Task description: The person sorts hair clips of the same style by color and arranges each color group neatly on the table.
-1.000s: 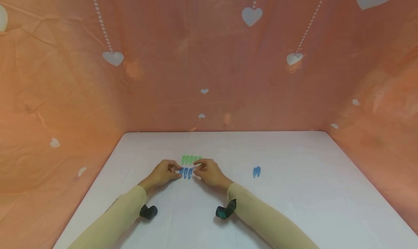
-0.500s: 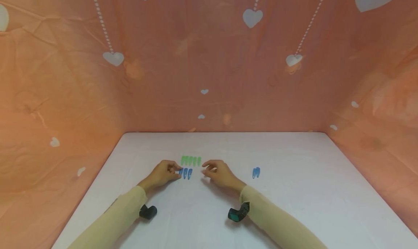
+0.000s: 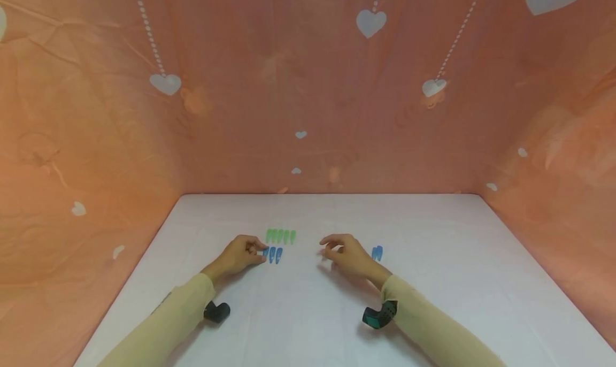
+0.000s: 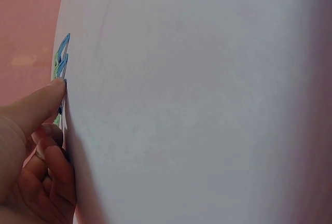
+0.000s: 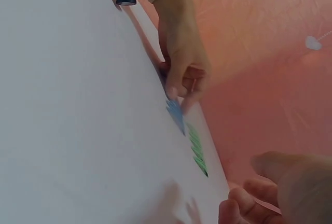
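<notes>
My left hand (image 3: 239, 251) pinches the leftmost of three blue hair clips (image 3: 279, 255) end to end, thumb at the near end and index finger at the far end. These narrow, teardrop-shaped clips lie side by side on the white table. Just behind them runs a row of several green hair clips (image 3: 280, 236). In the left wrist view, the thumb (image 4: 41, 105) covers part of the blue row. My right hand (image 3: 350, 255), loosely curled and holding nothing, is over the table between that row and two more blue clips (image 3: 377, 253), partly overlapping them from the head view.
The white table (image 3: 308, 313) ends at a back edge against an orange-pink cloth (image 3: 308, 89) with pale hearts. Cloth also rises at both sides. A dark wrist device (image 3: 217, 312) sits at the left cuff and another device (image 3: 380, 314) at the right.
My right hand has left the blue row and moved rightward toward the two separate blue clips. My left hand stays at the leftmost blue clip.
</notes>
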Tool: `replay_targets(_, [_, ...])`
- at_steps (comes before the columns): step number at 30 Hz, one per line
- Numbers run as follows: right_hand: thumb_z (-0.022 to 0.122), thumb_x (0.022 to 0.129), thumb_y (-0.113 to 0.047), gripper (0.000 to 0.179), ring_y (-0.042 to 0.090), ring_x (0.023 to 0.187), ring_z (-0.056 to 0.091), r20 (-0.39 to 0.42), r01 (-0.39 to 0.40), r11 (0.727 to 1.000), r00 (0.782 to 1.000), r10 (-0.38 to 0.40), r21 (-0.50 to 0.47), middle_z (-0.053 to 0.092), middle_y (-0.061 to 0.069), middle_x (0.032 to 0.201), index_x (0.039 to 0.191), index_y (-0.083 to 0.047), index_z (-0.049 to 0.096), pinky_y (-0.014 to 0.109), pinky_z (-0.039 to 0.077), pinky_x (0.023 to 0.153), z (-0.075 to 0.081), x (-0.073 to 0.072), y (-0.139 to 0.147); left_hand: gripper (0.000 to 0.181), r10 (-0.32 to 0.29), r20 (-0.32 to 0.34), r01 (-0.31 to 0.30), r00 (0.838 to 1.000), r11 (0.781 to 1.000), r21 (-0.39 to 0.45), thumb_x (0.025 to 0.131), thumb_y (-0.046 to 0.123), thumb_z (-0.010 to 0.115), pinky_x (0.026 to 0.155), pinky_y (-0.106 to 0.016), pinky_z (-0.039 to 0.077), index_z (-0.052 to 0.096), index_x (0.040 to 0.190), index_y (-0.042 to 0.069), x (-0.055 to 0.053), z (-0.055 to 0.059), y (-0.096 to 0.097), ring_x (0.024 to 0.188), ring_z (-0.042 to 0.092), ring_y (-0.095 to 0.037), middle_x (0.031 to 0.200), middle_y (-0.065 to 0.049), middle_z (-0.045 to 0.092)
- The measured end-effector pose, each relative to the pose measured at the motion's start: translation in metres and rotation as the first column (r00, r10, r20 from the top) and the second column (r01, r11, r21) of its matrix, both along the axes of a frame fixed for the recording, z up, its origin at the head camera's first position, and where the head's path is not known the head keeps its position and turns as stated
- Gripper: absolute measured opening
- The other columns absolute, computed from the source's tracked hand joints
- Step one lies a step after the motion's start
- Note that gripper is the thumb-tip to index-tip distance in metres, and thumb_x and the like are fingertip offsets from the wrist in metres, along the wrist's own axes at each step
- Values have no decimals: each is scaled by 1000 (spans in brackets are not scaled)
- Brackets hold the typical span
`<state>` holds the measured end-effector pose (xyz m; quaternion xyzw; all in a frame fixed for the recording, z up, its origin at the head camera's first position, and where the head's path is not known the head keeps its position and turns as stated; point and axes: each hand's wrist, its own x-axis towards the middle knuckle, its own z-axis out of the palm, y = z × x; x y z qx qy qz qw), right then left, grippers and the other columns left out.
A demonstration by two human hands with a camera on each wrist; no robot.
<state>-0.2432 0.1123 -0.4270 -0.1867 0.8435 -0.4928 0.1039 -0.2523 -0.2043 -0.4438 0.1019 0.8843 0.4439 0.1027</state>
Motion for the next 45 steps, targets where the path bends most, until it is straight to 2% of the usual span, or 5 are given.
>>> replay_targets(11, [64,98,-12,30,18,60,61,-64,5,1000,998,-3,17,68,22,102,121,7,65,24,49,54,1,0,35,25,13,7,-13,1000,1000,-4,89,7,75,65,-23,38,72,112,-3,-1,0,0,65,44,-12,65,2,48])
replay_targets(19, [62,100,-14,35,20,63,60,10,15,999,1000,-14,-30,66,29,112,126,8,62,28,50,52,10,0,65,25,17,11,-17,1000,1000,4,88,7,75,64,-23,38,72,112,-2,-1,0,1,66,44,-13,65,2,49])
replay_targets(24, [62,100,-15,36,17,62,59,25,58,998,998,-57,-30,64,28,104,128,9,61,28,50,53,12,2,81,25,10,-8,-9,1000,1000,13,88,6,76,63,-23,38,72,110,-4,-1,1,1,64,44,-13,64,2,49])
replay_targets(29, [61,101,-14,37,14,62,59,42,93,995,995,-91,-29,65,23,92,128,9,60,27,50,53,5,5,97,26,16,0,-16,1000,1000,11,88,7,76,65,-23,38,72,111,-4,-1,1,0,64,44,-11,64,3,49])
replay_targets(45, [65,97,-12,39,11,74,57,61,229,973,971,-230,34,63,15,104,130,8,58,24,48,60,-15,5,129,27,2,7,-2,1000,1000,27,88,5,75,60,-21,37,70,112,-6,-1,0,-2,63,43,-11,64,3,48])
